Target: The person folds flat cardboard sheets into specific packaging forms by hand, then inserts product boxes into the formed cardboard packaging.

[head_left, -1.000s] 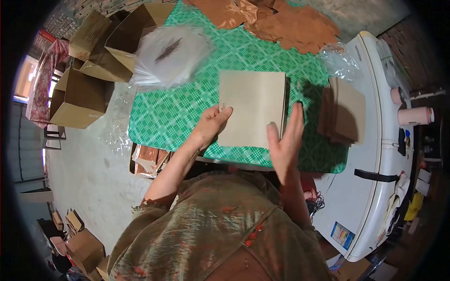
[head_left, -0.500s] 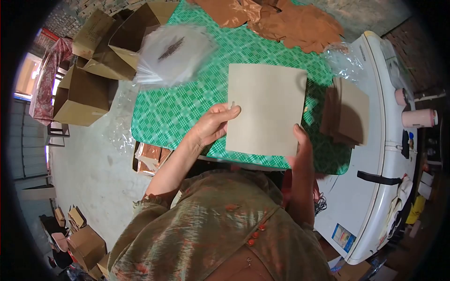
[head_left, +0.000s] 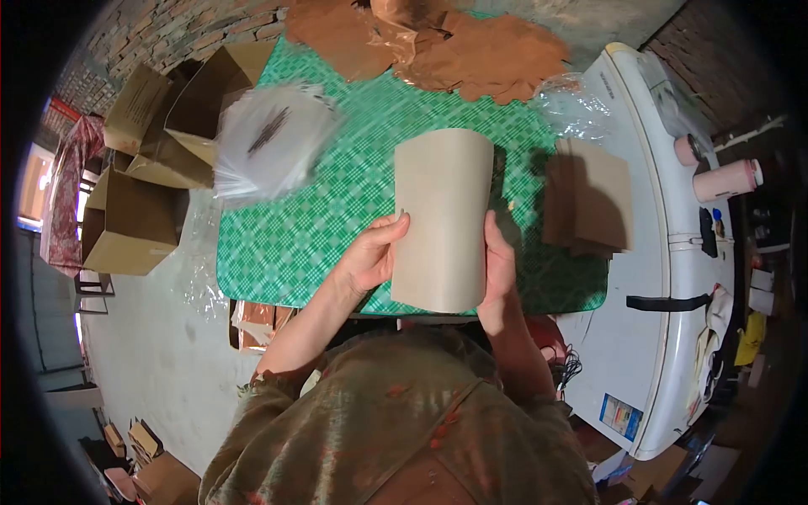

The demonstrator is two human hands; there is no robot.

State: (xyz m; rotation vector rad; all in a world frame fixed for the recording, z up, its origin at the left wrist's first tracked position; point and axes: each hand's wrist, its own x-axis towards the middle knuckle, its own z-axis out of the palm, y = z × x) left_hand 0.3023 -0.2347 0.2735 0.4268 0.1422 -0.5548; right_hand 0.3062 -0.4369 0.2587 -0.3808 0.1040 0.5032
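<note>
A beige sheet (head_left: 442,220) is held above the front part of the green checked table (head_left: 337,244), bowed so that its middle bulges. My left hand (head_left: 373,252) grips its left edge, thumb on the front face. At the right edge, my right hand (head_left: 498,261) holds it with the thumb along the side. The fingers behind the sheet are partly hidden. To the right lies a stack of brown and beige sheets (head_left: 602,200). A fanned pile of clear plastic bags (head_left: 273,143) rests at the table's left.
Brown leather-like pieces (head_left: 488,55) and crumpled clear plastic (head_left: 576,105) lie at the far side. Open cardboard boxes (head_left: 135,220) stand at the left. A white appliance (head_left: 627,337) lies along the right. Below the table's front left edge sits a box of wrapped brown items (head_left: 259,324).
Both hands have come closer together, bending the sheet from nearly flat into a curve. The sheet appears narrower. The camera view has shifted, moving the surroundings in the frame.
</note>
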